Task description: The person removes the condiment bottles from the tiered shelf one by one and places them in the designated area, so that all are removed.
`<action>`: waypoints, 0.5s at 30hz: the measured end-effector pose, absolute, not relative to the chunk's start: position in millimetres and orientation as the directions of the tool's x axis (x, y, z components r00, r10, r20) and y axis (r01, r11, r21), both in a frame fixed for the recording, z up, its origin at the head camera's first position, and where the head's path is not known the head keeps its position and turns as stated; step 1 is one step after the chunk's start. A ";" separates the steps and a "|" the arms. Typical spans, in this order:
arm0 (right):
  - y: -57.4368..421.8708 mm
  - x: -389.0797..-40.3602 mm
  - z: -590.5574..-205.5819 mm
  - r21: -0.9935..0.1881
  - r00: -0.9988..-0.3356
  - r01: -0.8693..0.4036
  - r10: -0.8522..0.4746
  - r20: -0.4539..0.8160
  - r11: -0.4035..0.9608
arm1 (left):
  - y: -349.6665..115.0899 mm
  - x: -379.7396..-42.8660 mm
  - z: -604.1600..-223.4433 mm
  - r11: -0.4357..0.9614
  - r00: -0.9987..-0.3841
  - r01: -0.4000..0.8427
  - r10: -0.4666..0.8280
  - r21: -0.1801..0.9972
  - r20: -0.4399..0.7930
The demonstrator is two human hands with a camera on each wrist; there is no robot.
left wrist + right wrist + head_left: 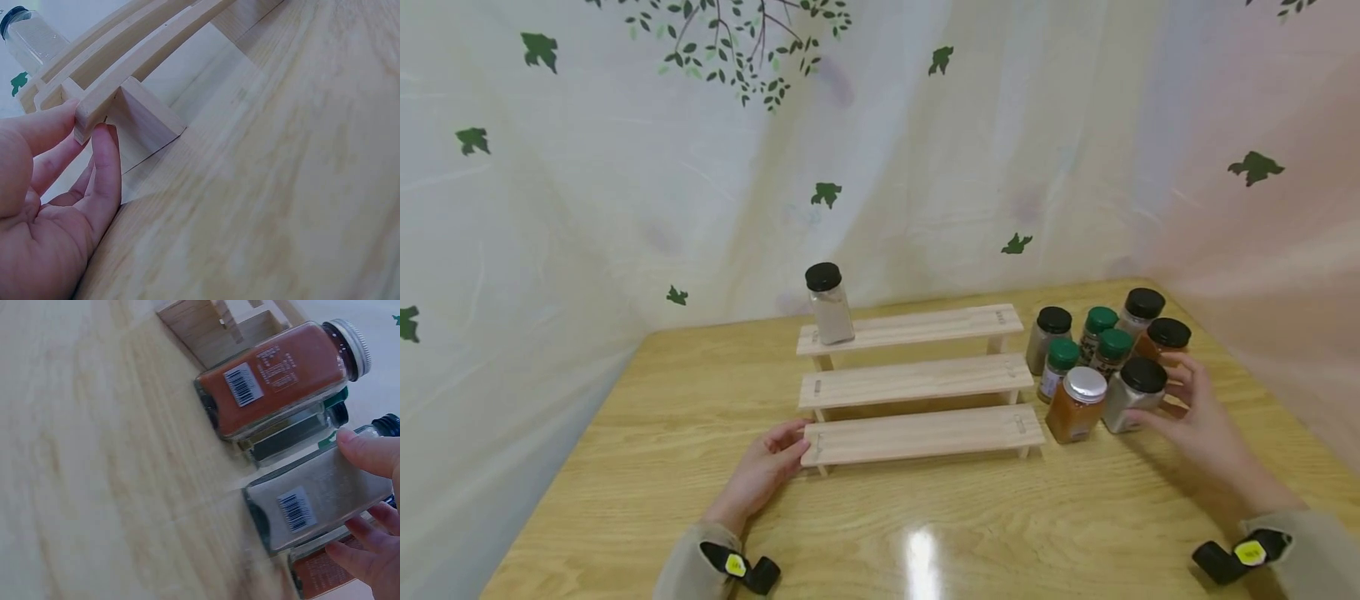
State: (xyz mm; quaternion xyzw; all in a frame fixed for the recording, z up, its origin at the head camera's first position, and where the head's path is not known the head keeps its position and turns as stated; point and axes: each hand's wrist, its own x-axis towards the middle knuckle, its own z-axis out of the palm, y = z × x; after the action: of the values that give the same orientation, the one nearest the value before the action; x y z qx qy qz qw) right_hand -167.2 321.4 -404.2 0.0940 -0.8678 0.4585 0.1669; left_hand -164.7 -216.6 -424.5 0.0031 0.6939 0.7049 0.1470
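Note:
A three-tier wooden rack [917,379] stands mid-table. My left hand [766,467] pinches the left end of its lowest board [103,100], thumb above and a finger below. On the top tier's left end stands a spice jar [831,317] with a black lid and pale contents. At the right, my right hand [1202,417] holds a black-lidded glass spice jar [312,494] of greyish powder, thumb on one side and fingers on the other. That jar stands close to the table. Beside it is a silver-lidded jar [275,381] of orange-brown powder.
Behind the right hand's jar stand several more spice jars, among them green-lidded ones [1062,358] and a black-lidded one [1051,333] near the rack's right end. A leaf-patterned cloth [910,167] hangs along the back and sides of the wooden table [887,525].

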 end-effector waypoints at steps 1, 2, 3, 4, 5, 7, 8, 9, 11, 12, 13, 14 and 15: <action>322.1 -166.5 -401.4 -0.764 -0.931 -0.307 -0.011 0.365 0.568 | -216.8 -164.8 -424.6 0.007 -0.957 -0.200 0.215 0.980 -0.197; 322.9 -166.0 -398.7 -0.767 -0.934 -0.299 -0.011 0.356 0.568 | -217.0 -164.9 -424.7 0.008 -0.957 -0.202 0.213 0.979 -0.199; 323.6 -165.8 -396.1 -0.770 -0.935 -0.298 -0.012 0.353 0.565 | -217.1 -164.9 -424.7 0.010 -0.957 -0.204 0.209 0.979 -0.202; 324.3 -165.6 -393.3 -0.769 -0.935 -0.299 -0.011 0.355 0.565 | -216.9 -164.9 -424.6 0.012 -0.957 -0.208 0.202 0.978 -0.206; 324.8 -166.0 -391.3 -0.769 -0.931 -0.309 -0.013 0.364 0.560 | -216.8 -165.0 -424.7 0.016 -0.958 -0.212 0.194 0.977 -0.211; 326.8 -168.1 -388.2 -0.769 -0.919 -0.337 -0.011 0.395 0.544 | -216.2 -164.9 -424.7 0.026 -0.959 -0.218 0.177 0.975 -0.220; 331.1 -172.0 -390.7 -0.768 -0.904 -0.372 -0.018 0.426 0.522 | -215.8 -164.8 -424.7 0.030 -0.960 -0.223 0.168 0.974 -0.225; 333.2 -174.6 -390.4 -0.762 -0.892 -0.399 -0.021 0.452 0.510 | -215.4 -164.7 -424.7 0.033 -0.960 -0.226 0.160 0.974 -0.228; 340.6 -182.3 -393.0 -0.752 -0.866 -0.453 -0.034 0.500 0.479 | -215.3 -164.6 -424.1 0.037 -0.960 -0.223 0.163 0.974 -0.226; 340.2 -182.9 -388.4 -0.743 -0.854 -0.474 -0.041 0.518 0.472 | -215.4 -164.6 -423.6 0.038 -0.960 -0.221 0.165 0.975 -0.224; 340.3 -183.2 -383.8 -0.740 -0.847 -0.489 -0.048 0.529 0.461 | -214.9 -164.7 -424.0 0.036 -0.960 -0.221 0.167 0.975 -0.224; 339.2 -183.2 -378.0 -0.739 -0.841 -0.503 -0.056 0.538 0.448 | -214.6 -164.9 -424.6 0.033 -0.960 -0.218 0.171 0.975 -0.220; 335.0 -181.3 -368.5 -0.742 -0.842 -0.504 -0.058 0.537 0.442 | -214.3 -165.1 -425.2 0.031 -0.961 -0.214 0.173 0.976 -0.216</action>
State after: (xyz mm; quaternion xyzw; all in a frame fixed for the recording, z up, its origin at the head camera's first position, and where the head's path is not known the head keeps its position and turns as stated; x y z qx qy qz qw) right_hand -181.3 335.0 -368.5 0.1716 -0.8193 0.4996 0.2229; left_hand -165.1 -214.3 -425.2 -0.0143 0.7044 0.6959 0.1390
